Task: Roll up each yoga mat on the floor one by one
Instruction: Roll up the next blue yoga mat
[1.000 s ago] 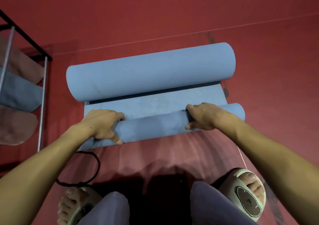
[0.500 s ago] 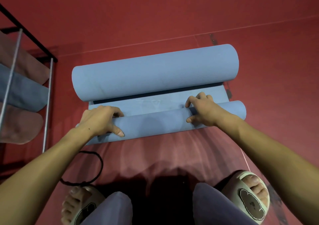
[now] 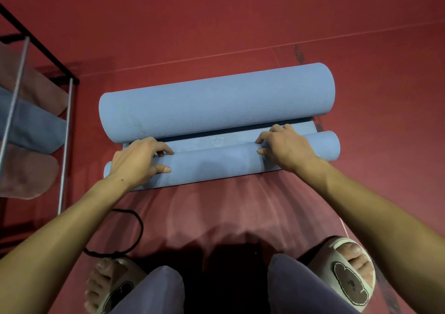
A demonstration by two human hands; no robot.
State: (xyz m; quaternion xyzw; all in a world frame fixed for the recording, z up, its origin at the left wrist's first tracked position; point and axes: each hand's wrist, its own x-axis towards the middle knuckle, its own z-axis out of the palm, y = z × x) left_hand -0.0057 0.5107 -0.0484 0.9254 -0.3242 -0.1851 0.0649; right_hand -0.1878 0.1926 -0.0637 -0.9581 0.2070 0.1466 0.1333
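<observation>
From the head view, I have my left hand (image 3: 138, 160) and right hand (image 3: 286, 147) spread wide, fingers curled over the small roll (image 3: 216, 166) of the blue yoga mat (image 3: 216, 142) at centre frame, to keep it even. A thick roll (image 3: 216, 101) lies just above; little flat mat remains between.

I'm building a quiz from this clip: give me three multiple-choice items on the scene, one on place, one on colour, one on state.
1. Where does the black cord loop lie?
A. on the large roll
B. on the floor by the left foot
C. on the rack

2. What colour is the mat being rolled?
A. blue
B. green
C. black

3. How much of that mat lies flat?
A. all
B. none
C. a narrow strip

Key: B, the black cord loop lies on the red floor; A, the small roll under the left hand and right hand is blue; C, only a strip shows before the large roll.
</observation>
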